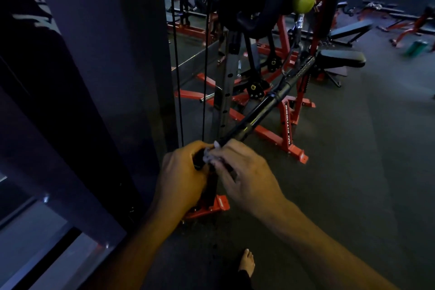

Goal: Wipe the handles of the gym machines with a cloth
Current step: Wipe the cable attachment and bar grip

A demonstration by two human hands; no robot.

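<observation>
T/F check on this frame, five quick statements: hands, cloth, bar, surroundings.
1. Both hands are at the near end of the bar. True: the left hand and the right hand meet at the near end of the black bar.
2. The cloth lies on the floor. False: the white cloth is bunched between the two hands, against the bar.
3. The bar hangs from a cable below a yellow-green ball. True: the ball sits above the bar's far end.
4. The machine frames behind are blue. False: the frames are red.
5. The person wears shoes. False: a bare foot shows at the bottom.
</observation>
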